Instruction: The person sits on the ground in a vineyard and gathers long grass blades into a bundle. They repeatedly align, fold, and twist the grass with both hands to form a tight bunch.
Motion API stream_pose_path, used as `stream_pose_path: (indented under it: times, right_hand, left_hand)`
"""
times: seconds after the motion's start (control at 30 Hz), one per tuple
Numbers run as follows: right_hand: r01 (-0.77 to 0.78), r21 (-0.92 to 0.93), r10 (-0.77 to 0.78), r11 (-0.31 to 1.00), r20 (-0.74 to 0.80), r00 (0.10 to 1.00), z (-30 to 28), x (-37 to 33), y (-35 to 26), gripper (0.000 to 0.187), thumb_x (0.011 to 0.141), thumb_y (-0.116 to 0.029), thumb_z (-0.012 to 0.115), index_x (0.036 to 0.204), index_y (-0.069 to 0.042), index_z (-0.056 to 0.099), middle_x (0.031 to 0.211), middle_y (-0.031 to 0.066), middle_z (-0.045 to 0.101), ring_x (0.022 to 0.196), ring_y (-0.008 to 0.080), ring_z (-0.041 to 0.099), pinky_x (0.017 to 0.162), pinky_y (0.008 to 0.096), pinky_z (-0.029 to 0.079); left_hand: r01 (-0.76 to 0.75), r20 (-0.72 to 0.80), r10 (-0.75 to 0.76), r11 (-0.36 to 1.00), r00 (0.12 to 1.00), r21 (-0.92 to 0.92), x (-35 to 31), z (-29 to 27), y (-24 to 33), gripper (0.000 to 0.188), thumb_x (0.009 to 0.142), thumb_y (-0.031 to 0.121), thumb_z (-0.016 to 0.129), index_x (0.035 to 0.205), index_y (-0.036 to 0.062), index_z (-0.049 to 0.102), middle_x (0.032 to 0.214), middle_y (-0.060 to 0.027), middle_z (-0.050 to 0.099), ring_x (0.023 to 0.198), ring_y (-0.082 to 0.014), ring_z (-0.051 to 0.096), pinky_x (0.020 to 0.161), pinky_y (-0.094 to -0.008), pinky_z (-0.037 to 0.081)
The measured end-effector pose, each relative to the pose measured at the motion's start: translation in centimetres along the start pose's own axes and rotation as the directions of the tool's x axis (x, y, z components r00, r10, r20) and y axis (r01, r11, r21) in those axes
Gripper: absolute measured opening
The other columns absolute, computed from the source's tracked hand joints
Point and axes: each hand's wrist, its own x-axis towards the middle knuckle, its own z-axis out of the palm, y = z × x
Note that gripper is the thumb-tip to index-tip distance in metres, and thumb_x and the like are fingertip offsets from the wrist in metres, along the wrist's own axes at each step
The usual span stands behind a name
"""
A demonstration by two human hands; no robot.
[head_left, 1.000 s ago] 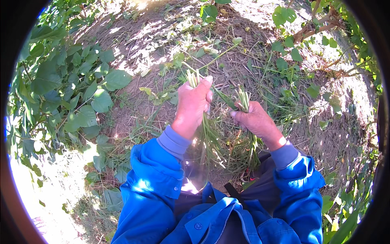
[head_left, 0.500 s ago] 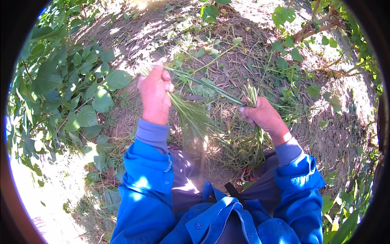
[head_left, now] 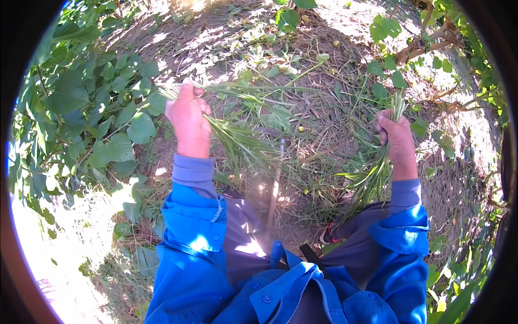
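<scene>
Green grass stalks fill both of our fists in the head view. Our left hand (head_left: 188,117) is raised out to the left, its grip closed around a bundle of long grass (head_left: 237,137) whose blades fan down and to the right across the ground, with shorter ends sticking out above the knuckles. Our right hand (head_left: 398,141) is held well apart from it on the right, its grip closed on a second grass bunch (head_left: 372,178) that hangs down toward our knee, short tips poking up past the fingers. Blue jacket sleeves (head_left: 194,232) with grey cuffs (head_left: 193,174) cover both forearms. Between the hands lies dry straw-strewn soil (head_left: 318,124), sun-dappled. Broad-leaved green plants (head_left: 102,119) crowd the left side, and more leafy stems (head_left: 394,70) stand at the upper right. We see no packages, labels or signs anywhere.
</scene>
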Motion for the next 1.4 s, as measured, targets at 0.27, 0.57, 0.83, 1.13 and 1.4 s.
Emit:
stream_pose_path:
  times: [0.27, 0.57, 0.83, 1.13, 1.4]
  right_hand:
    - [0.013, 0.194, 0.005, 0.981, -0.090, 0.996, -1.0, -0.1, -0.7, 0.012, 0.090, -0.013, 0.065, 0.098, -0.006, 0.061, 0.070, 0.0005, 0.057, 0.051, 0.0070, 0.045, 0.044, 0.0229, 0.035]
    - [-0.069, 0.302, 0.055, 0.951, 0.055, 0.997, 1.7, -0.6, 0.2, 0.011, 0.090, -0.010, 0.064, 0.099, -0.007, 0.060, 0.072, 0.0014, 0.058, 0.049, 0.0070, 0.046, 0.043, 0.0227, 0.037]
    - [-0.177, 0.318, 0.109, 0.931, 0.221, 0.969, 4.9, -1.9, 0.6, 0.015, 0.089, -0.011, 0.065, 0.101, -0.005, 0.058, 0.073, 0.0023, 0.058, 0.052, 0.0077, 0.047, 0.046, 0.0235, 0.037]
    - [-0.229, 0.187, 0.158, 0.955, 0.330, 0.931, 6.9, -3.0, 1.9, 0.019, 0.088, -0.010, 0.066, 0.106, -0.006, 0.060, 0.073, -0.0003, 0.058, 0.052, 0.0072, 0.049, 0.047, 0.0215, 0.038]
    - [-0.238, 0.161, 0.155, 0.958, 0.410, 0.899, 8.1, -4.2, 1.2, 0.030, 0.079, -0.008, 0.072, 0.106, -0.001, 0.060, 0.068, -0.0025, 0.055, 0.052, 0.0062, 0.047, 0.047, 0.0227, 0.036]
  left_hand:
    - [0.018, 0.060, -0.019, 1.000, 0.998, 0.016, -0.4, 0.4, -1.0, 0.013, 0.093, 0.011, 0.063, 0.095, 0.0010, 0.054, 0.073, -0.0097, 0.059, 0.040, -0.0110, 0.042, 0.036, -0.0280, 0.034]
    - [0.006, 0.364, -0.031, 0.997, 0.931, 0.072, -4.0, 2.7, -2.3, 0.005, 0.090, 0.005, 0.060, 0.094, 0.0032, 0.056, 0.075, -0.0124, 0.064, 0.039, -0.0063, 0.040, 0.036, -0.0222, 0.031]
    - [0.129, 0.569, -0.236, 0.966, 0.788, 0.222, -9.8, 4.3, -4.0, 0.008, 0.094, 0.012, 0.061, 0.095, 0.0049, 0.058, 0.074, -0.0064, 0.064, 0.042, -0.0048, 0.042, 0.038, -0.0191, 0.031]
    - [0.188, 0.680, -0.413, 0.905, 0.606, 0.382, -14.6, 5.0, -5.4, 0.013, 0.095, 0.018, 0.063, 0.095, 0.0060, 0.058, 0.072, -0.0027, 0.062, 0.045, -0.0023, 0.041, 0.040, -0.0182, 0.029]
    - [0.167, 0.682, -0.406, 0.905, 0.608, 0.391, -14.3, 4.8, -6.3, 0.012, 0.095, 0.016, 0.062, 0.096, 0.0052, 0.058, 0.072, -0.0034, 0.062, 0.045, -0.0024, 0.041, 0.040, -0.0183, 0.029]
